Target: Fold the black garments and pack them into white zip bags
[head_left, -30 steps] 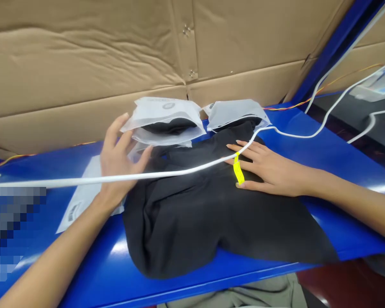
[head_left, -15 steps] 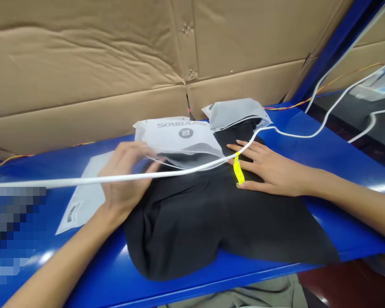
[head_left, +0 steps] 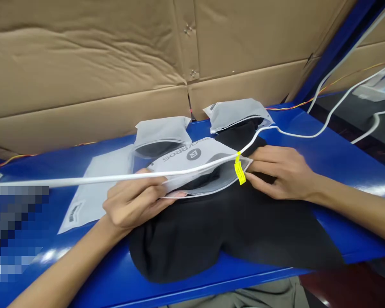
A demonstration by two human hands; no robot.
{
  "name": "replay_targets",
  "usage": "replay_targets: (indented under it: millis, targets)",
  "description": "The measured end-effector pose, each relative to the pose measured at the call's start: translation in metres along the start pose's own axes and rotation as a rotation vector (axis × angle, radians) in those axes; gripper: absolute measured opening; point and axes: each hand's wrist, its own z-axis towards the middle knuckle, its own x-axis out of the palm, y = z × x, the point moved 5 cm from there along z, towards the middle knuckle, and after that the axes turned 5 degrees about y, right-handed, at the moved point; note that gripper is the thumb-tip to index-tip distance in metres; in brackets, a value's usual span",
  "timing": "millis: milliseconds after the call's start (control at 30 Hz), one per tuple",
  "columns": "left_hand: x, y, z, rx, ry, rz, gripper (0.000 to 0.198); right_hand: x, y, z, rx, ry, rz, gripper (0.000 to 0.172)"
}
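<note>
A frosted white zip bag [head_left: 208, 147] printed ROCKBROS lies with its mouth gaping toward me, dark cloth showing inside. My left hand [head_left: 136, 199] is closed on the left end of the mouth, the thumb under its lower lip. At the other end, my right hand [head_left: 284, 171] pinches the bag's corner, fingers curled. Beneath the bag and both hands spreads a black garment [head_left: 240, 231], which reaches the table's front edge. A white cord [head_left: 93, 179] with a yellow tag [head_left: 239, 171] crosses in front of the bag and hides part of it.
Two more filled zip bags stand behind, one at the left [head_left: 162, 128] and one at the right [head_left: 239, 112]. A flat white bag [head_left: 93, 188] lies left on the blue table [head_left: 192, 295]. Brown cardboard [head_left: 83, 64] lines the back. White cables [head_left: 335, 113] run off right.
The printed bag has come nearer to me and its mouth has widened, uncovering another bag behind. My right hand has gone from flat on the garment to pinching the bag's corner.
</note>
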Motion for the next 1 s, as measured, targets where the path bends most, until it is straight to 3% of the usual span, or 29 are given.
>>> replay_targets:
  millis: [133,300,400,533,633,700,800,900,1000]
  targets:
    - [-0.001,-0.012,0.001,0.054,0.1,-0.097,0.032,-0.013,0.018,0.0,-0.097,-0.081,0.031,0.034]
    - [-0.007,-0.025,0.009,0.036,0.21,-0.133,0.028,-0.013,0.047,0.001,-0.318,-0.135,-0.021,0.012]
    - [-0.009,-0.033,0.018,0.094,0.255,-0.149,0.031,-0.01,0.06,0.002,-0.411,-0.113,-0.064,0.023]
    - [-0.006,-0.048,0.023,0.271,0.176,-0.172,0.02,-0.006,0.062,0.005,-0.419,-0.065,-0.117,0.028]
    - [0.0,-0.045,0.021,0.112,0.104,-0.195,0.006,0.0,0.053,0.006,-0.334,-0.005,-0.113,0.032]
    - [0.008,-0.042,0.017,0.044,0.191,-0.194,0.026,0.004,0.048,0.007,-0.267,0.027,-0.107,0.035]
    - [0.017,-0.039,0.013,0.077,0.392,-0.185,0.053,0.007,0.049,0.01,-0.259,0.035,-0.131,0.036]
    - [0.019,-0.035,0.012,0.113,0.498,-0.13,0.048,0.009,0.055,0.013,-0.273,0.057,-0.183,0.029]
    - [0.017,-0.034,0.013,0.126,0.5,-0.099,0.045,0.008,0.058,0.014,-0.287,0.045,-0.238,0.026]
